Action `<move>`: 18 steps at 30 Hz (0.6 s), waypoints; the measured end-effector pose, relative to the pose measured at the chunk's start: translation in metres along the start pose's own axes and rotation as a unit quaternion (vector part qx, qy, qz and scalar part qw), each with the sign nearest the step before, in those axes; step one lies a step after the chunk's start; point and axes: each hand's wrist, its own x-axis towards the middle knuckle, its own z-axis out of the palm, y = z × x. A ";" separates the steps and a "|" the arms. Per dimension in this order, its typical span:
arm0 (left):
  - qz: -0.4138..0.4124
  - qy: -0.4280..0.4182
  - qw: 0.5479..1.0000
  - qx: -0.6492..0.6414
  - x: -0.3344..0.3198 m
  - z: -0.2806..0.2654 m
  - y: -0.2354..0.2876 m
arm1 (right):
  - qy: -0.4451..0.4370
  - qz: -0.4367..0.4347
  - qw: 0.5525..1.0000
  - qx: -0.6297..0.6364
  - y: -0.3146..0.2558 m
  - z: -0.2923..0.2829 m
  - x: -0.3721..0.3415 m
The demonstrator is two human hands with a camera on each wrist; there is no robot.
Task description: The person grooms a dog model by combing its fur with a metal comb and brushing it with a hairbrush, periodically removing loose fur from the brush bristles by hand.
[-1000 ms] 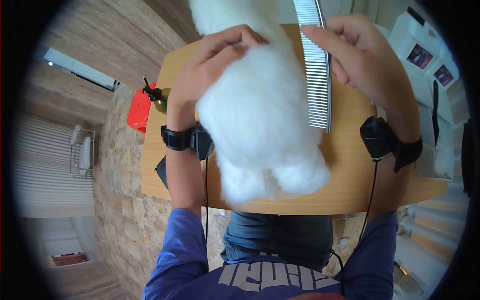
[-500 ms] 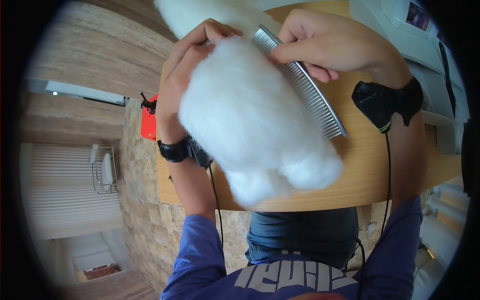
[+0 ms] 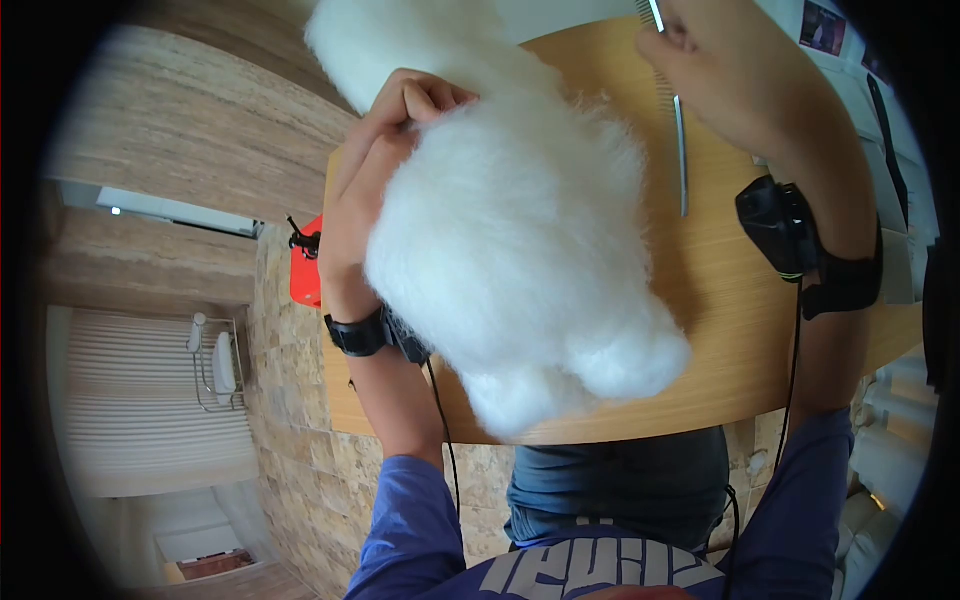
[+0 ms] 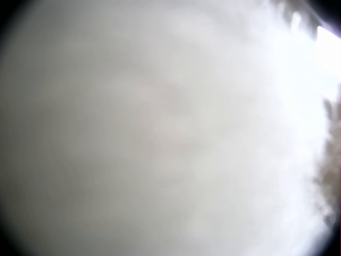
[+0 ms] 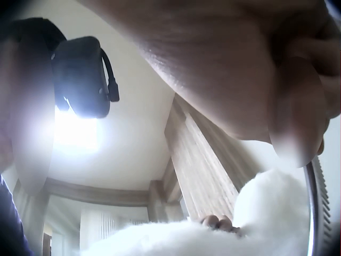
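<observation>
A fluffy white stuffed animal (image 3: 520,230) lies on the wooden table (image 3: 745,330), two rounded feet toward the near edge. My left hand (image 3: 370,165) grips the fur on its upper left side with curled fingers. My right hand (image 3: 745,95) holds a metal comb (image 3: 681,160) between thumb and fingers, to the right of the animal and apart from its fur. Long strands stand up along the animal's right side. In the right wrist view the comb (image 5: 314,202) shows at the right edge. Blurred white fur (image 4: 160,128) fills the left wrist view.
A red stool (image 3: 305,270) stands left of the table, with a black nozzle (image 3: 303,240) in front of it. White objects bearing small pictures (image 3: 822,27) are at the right. Thin black cables (image 3: 790,380) hang from both wrist cameras.
The comb went down to the animal's right side, lying slantwise along the fur, then moved up and right away from it. Fur there is now fluffed out. My left hand keeps its grip.
</observation>
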 end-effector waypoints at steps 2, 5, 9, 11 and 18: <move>-0.015 0.021 0.999 -0.027 -0.001 0.002 0.000 | -0.012 0.048 0.996 -0.069 -0.002 -0.010 0.005; -0.029 0.011 0.999 0.017 -0.001 0.003 0.008 | -0.363 0.171 0.887 0.229 0.007 -0.070 0.046; -0.014 0.016 0.999 -0.035 -0.001 0.004 0.004 | -0.371 0.134 0.882 0.258 0.008 -0.066 0.046; -0.037 0.041 0.998 -0.002 -0.003 0.009 0.010 | -0.445 0.169 0.833 0.280 0.005 -0.064 0.050; -0.026 0.015 0.999 0.021 -0.003 0.005 0.006 | -0.405 -0.061 0.866 0.286 0.027 -0.040 0.031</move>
